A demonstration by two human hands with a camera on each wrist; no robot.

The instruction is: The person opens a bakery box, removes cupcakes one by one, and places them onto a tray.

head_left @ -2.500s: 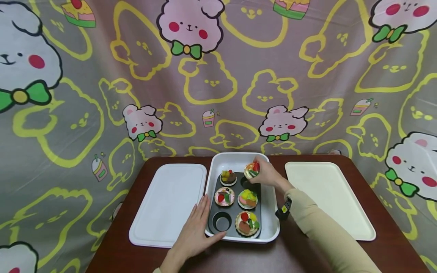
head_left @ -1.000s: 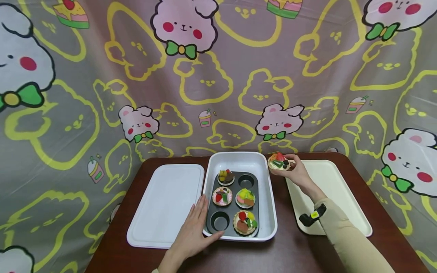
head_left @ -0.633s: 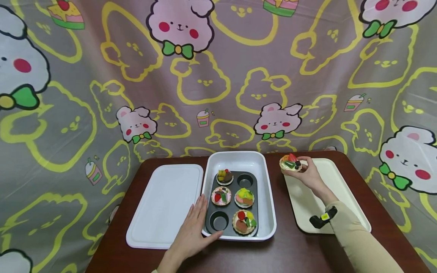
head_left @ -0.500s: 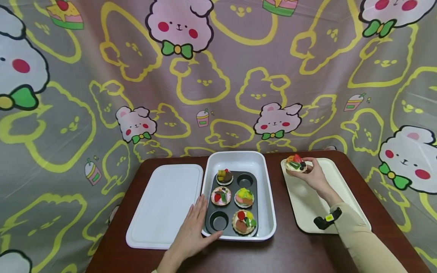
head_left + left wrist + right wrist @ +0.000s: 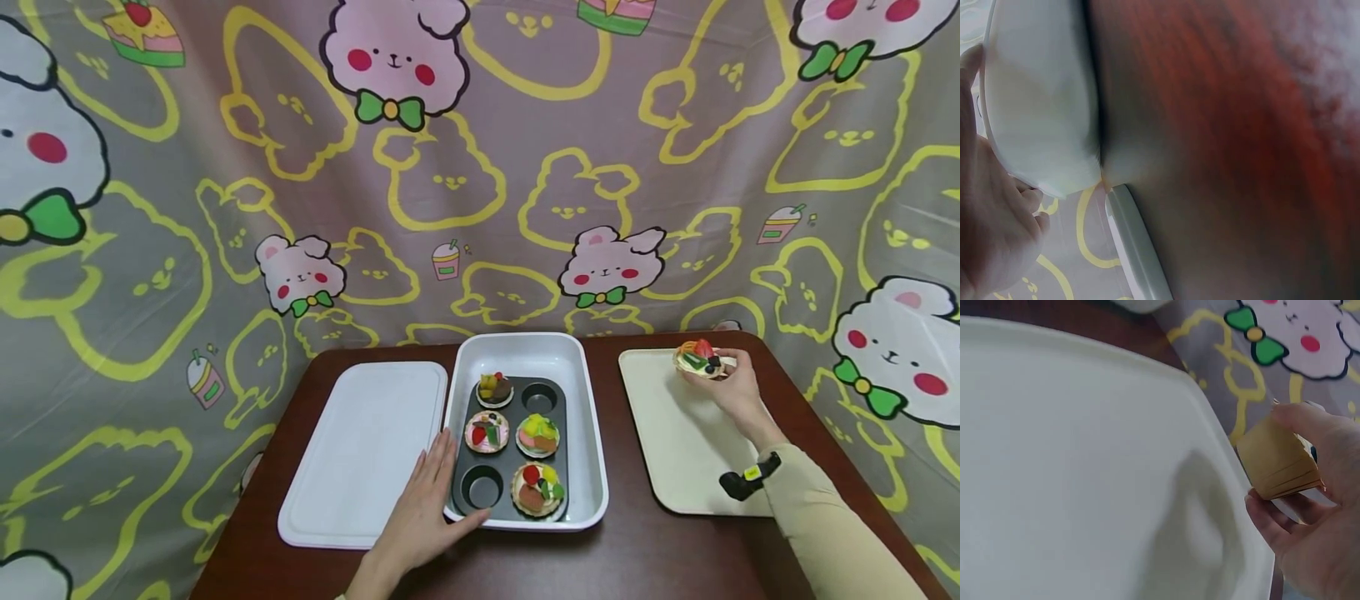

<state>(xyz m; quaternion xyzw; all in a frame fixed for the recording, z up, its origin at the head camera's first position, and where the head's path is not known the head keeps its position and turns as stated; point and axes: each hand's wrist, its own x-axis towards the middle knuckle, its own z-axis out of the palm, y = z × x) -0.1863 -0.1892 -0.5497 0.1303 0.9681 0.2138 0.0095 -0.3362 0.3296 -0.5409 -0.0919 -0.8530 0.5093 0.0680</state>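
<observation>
Fingers (image 5: 1266, 520) of the right hand (image 5: 738, 396) grip a tart (image 5: 696, 360) over the cream tray (image 5: 678, 454), the left hand (image 5: 423, 502) lying outstretched.

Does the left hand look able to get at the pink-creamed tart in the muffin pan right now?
Probably yes: the left hand rests at the near left corner of the deep white tray, nothing covers the pink-creamed tart, and only the tray's rim stands between.

text: none readable | labels and brands: none readable | numbers: none readable | signs: none readable
</observation>
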